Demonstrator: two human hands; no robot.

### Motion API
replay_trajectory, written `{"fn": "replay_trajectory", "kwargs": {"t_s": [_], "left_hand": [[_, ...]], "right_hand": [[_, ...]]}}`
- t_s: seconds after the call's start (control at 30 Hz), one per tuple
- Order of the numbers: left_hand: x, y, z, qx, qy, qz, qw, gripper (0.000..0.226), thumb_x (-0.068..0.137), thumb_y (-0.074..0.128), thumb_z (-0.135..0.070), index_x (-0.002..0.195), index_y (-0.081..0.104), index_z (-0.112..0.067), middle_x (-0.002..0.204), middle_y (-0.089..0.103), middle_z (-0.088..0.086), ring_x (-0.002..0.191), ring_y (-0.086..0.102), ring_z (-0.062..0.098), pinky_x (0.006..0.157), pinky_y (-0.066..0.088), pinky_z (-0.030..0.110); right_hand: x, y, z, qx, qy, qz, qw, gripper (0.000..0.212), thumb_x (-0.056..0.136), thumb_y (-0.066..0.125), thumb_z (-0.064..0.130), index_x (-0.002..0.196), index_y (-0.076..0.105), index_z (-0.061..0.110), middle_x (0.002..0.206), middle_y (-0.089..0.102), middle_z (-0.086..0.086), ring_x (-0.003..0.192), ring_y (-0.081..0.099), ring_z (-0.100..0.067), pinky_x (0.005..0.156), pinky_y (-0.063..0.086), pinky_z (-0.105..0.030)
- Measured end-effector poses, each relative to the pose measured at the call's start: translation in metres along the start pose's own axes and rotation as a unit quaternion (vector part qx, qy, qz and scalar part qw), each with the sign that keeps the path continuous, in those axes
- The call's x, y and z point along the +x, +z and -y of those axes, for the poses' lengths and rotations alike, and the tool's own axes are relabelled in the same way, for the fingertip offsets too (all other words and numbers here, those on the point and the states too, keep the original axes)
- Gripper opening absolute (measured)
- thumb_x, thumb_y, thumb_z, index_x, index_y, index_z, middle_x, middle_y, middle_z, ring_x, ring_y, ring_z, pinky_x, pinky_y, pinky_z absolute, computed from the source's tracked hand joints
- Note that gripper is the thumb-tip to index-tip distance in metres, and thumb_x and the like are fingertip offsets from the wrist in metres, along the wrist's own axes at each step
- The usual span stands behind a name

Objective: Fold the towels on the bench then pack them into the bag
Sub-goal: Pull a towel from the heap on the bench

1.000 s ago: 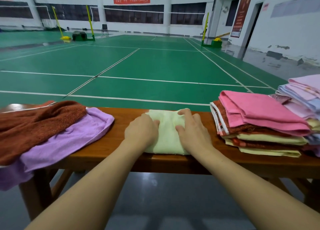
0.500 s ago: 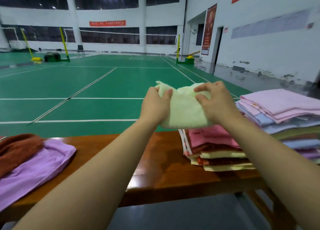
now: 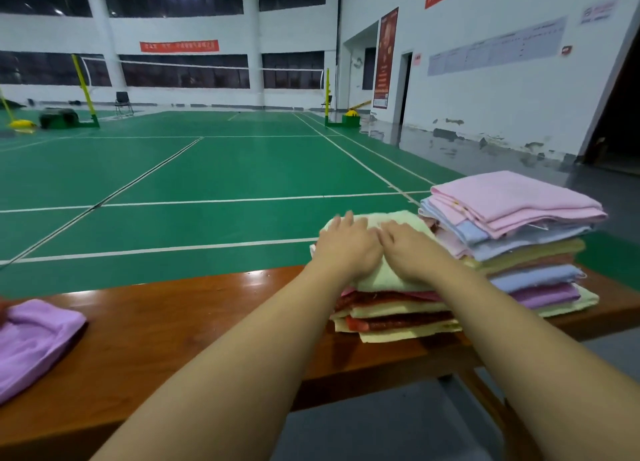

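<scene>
Neither hand's grip is closing on anything: the left hand [image 3: 348, 249] and the right hand [image 3: 410, 252] are lying palm-down with fingers mostly straight, pressing the pale yellow towel [image 3: 377, 275] flat. A second ago that towel was lying on the bare counter [image 3: 194, 325] under both hands; half a second ago it was being carried in the air, pinched at its top edge. Now it is resting on top of the nearer stack [image 3: 391, 316] of folded towels, so the person is finishing the drop and smoothing it down. The taller stack [image 3: 526, 238], topped by a pink towel, is standing just beside it to the right, and the two piles appear to be touching. At the left edge a purple towel [image 3: 34, 339] is lying rumpled on the counter, seemingly unfolded. No bag is showing in this view. Judging by this, one more towel is counting as folded and stacked, at least the purple one is waiting its turn, and the packing has not yet begun.
</scene>
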State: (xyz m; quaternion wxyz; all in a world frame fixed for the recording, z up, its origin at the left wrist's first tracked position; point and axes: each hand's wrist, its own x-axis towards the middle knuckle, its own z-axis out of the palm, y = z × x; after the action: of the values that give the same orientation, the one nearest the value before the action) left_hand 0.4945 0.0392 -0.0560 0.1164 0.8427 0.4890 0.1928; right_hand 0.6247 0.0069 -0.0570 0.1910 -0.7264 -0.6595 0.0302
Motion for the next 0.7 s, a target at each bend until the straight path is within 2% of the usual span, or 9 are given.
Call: {"fn": "replay_trajectory", "kwargs": {"t_s": [0.07,0.13,0.2,0.27,0.3,0.4,0.47,0.6,0.7], "left_hand": [[-0.005,0.016,0.003,0.015,0.007,0.052,0.999,0.053,0.110,0.014,-0.024,0.158,0.023,-0.004,0.167,0.016,0.014,0.155,0.007,0.030,0.126,0.003,0.042],[-0.009,0.020,0.005,-0.013,0.011,0.041,0.999,0.052,0.110,0.015,-0.022,0.158,0.021,-0.003,0.168,0.015,0.012,0.156,0.004,0.027,0.126,-0.001,0.039],[-0.006,0.014,0.009,-0.050,0.011,0.039,0.998,0.054,0.109,0.016,-0.028,0.156,0.029,-0.004,0.167,0.019,0.013,0.155,0.007,0.028,0.126,0.004,0.042],[-0.007,0.006,0.017,-0.074,-0.007,0.026,0.997,0.066,0.101,0.012,-0.040,0.151,0.036,-0.004,0.165,0.023,0.016,0.154,0.012,0.031,0.124,0.013,0.048],[-0.009,0.001,0.022,-0.068,-0.013,0.022,0.997,0.066,0.101,0.012,-0.039,0.150,0.036,-0.001,0.165,0.022,0.017,0.154,0.012,0.033,0.124,0.014,0.048],[-0.020,-0.012,0.046,-0.070,-0.026,-0.003,0.997,0.051,0.111,0.021,-0.025,0.153,0.032,0.002,0.166,0.020,0.015,0.156,0.008,0.029,0.125,0.010,0.039],[-0.029,-0.021,0.071,-0.072,-0.043,-0.046,0.995,0.051,0.111,0.026,-0.029,0.155,0.032,-0.003,0.166,0.023,0.012,0.156,0.010,0.025,0.125,0.013,0.039],[-0.054,-0.036,0.138,-0.053,-0.114,-0.092,0.988,0.054,0.108,0.032,-0.039,0.154,0.037,-0.012,0.164,0.029,0.013,0.153,0.021,0.026,0.123,0.023,0.045],[-0.090,-0.052,0.185,-0.041,-0.166,-0.121,0.978,0.052,0.107,0.036,-0.040,0.152,0.042,-0.015,0.163,0.030,0.012,0.151,0.027,0.025,0.122,0.025,0.044]], "right_hand": [[-0.002,0.016,-0.006,-0.021,0.026,0.017,0.999,0.055,0.106,0.018,0.045,0.154,0.039,0.026,0.164,0.032,0.000,0.150,0.029,-0.021,0.122,0.025,-0.044],[-0.002,0.021,-0.011,-0.018,0.028,0.014,0.999,0.056,0.106,0.018,0.046,0.157,0.033,0.028,0.166,0.026,0.003,0.153,0.022,-0.018,0.124,0.020,-0.043],[0.000,0.013,-0.010,0.004,0.026,0.015,1.000,0.053,0.107,0.023,0.045,0.155,0.036,0.026,0.165,0.030,0.002,0.151,0.026,-0.019,0.123,0.023,-0.042],[0.000,0.003,-0.004,0.011,0.029,-0.003,1.000,0.049,0.108,0.030,0.042,0.149,0.047,0.020,0.159,0.041,-0.003,0.145,0.037,-0.025,0.118,0.031,-0.042],[0.000,-0.001,0.001,0.003,0.028,-0.021,0.999,0.047,0.107,0.033,0.040,0.146,0.050,0.019,0.157,0.044,-0.005,0.142,0.040,-0.027,0.116,0.034,-0.042],[0.002,-0.003,0.030,-0.009,-0.046,-0.067,0.997,0.047,0.108,0.037,0.035,0.151,0.046,0.019,0.163,0.033,-0.001,0.152,0.026,-0.021,0.122,0.023,-0.039],[0.004,0.007,0.059,-0.016,-0.119,-0.076,0.990,0.046,0.108,0.039,0.035,0.151,0.046,0.021,0.164,0.031,0.001,0.154,0.021,-0.017,0.124,0.016,-0.037],[0.010,0.041,0.122,-0.007,-0.194,-0.058,0.979,0.046,0.107,0.041,0.035,0.150,0.048,0.020,0.164,0.032,0.001,0.153,0.022,-0.018,0.124,0.019,-0.038],[0.012,0.076,0.171,0.031,-0.232,-0.027,0.972,0.045,0.106,0.045,0.034,0.148,0.050,0.018,0.162,0.035,-0.001,0.151,0.028,-0.019,0.123,0.023,-0.036]]}}
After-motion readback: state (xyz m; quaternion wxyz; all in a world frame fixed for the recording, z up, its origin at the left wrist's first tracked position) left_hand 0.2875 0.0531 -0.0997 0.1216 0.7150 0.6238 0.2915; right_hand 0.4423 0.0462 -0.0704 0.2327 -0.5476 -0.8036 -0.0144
